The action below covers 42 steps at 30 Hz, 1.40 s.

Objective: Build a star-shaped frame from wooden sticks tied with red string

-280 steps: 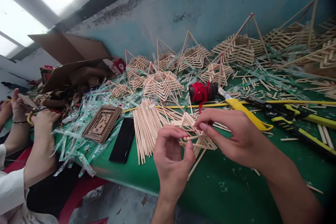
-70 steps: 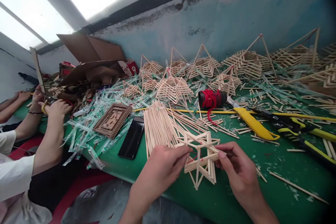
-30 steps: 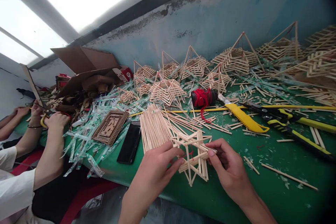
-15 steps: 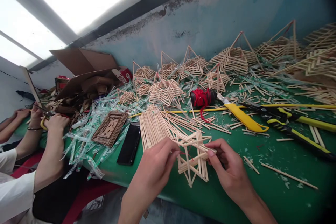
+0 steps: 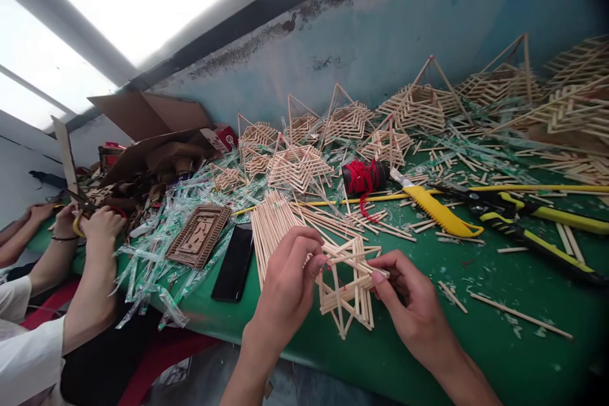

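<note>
A star-shaped frame of thin wooden sticks point(image 5: 353, 307) is held tilted over the green table. At its right side, my right hand point(image 5: 413, 304) pinches the ends of a few sticks between thumb and fingers. My left hand point(image 5: 290, 288) is at the frame's upper left, its fingers curled and closed on a bit of red thread point(image 5: 325, 261). More red thread shows inside the frame. Behind my left hand lies a bundle of loose sticks point(image 5: 272, 222), partly hidden by it.
Behind are a spool of red thread point(image 5: 364, 177), a yellow utility knife point(image 5: 435, 206), pliers point(image 5: 528, 235) and finished stick frames point(image 5: 299, 168). A black phone point(image 5: 233, 263) and cardboard piece point(image 5: 200, 235) lie left. Another person's hands point(image 5: 102, 223) hold scissors farther left.
My left hand has risen slightly, its fingers curling more and turning upward at the thread. My right hand keeps its pinch on the frame. The view has shifted slightly.
</note>
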### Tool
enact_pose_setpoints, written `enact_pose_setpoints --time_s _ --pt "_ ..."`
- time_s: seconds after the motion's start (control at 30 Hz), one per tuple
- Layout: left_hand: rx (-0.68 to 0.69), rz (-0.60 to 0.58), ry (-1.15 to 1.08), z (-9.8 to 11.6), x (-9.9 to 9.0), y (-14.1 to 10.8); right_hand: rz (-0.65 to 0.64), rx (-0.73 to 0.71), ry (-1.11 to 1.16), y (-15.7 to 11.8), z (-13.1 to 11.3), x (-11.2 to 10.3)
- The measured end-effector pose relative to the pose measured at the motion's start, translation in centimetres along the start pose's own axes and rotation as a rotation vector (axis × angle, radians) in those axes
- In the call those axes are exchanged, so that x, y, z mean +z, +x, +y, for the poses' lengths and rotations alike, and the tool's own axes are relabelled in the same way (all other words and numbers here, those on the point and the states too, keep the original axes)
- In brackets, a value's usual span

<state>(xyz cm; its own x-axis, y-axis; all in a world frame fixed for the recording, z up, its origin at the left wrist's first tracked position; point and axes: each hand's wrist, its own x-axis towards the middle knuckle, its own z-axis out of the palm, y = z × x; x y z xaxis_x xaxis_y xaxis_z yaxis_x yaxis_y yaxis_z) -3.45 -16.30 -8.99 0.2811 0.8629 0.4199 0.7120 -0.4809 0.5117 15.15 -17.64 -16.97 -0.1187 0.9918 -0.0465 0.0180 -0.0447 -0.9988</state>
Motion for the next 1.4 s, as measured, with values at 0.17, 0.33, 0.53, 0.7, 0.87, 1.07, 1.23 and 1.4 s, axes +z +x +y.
enact_pose_setpoints --time_s 0.17,0.33,0.53,0.7,0.87,1.07,1.23,1.4 --pt "0.004 0.014 -0.053 -0.3 0.6 0.0 -0.006 -0.025 -0.021 0.1 0.2 -0.2" --pt "0.04 0.045 0.001 -0.2 0.5 -0.3 -0.045 -0.114 -0.072 0.1 0.8 -0.6" --pt "0.057 0.052 0.061 -0.3 0.3 -0.4 0.186 -0.251 -0.158 0.1 0.9 -0.6" --pt "0.057 0.061 0.073 -0.4 0.3 -0.6 0.257 -0.632 -0.309 0.3 -0.7 -0.2" --pt "0.071 0.087 0.078 -0.5 0.4 -0.9 0.073 -0.709 -0.4 0.6 -3.6 1.3" --pt "0.09 0.094 0.109 -0.3 0.2 -0.7 0.043 -0.681 -0.357 1.1 -4.4 2.3" --pt "0.066 0.087 0.084 -0.5 0.1 -0.9 0.232 -0.498 -0.354 -0.1 -3.2 1.2" --pt "0.069 0.091 0.083 -0.5 0.2 -0.9 0.18 -0.307 -0.351 -1.1 -2.0 1.5"
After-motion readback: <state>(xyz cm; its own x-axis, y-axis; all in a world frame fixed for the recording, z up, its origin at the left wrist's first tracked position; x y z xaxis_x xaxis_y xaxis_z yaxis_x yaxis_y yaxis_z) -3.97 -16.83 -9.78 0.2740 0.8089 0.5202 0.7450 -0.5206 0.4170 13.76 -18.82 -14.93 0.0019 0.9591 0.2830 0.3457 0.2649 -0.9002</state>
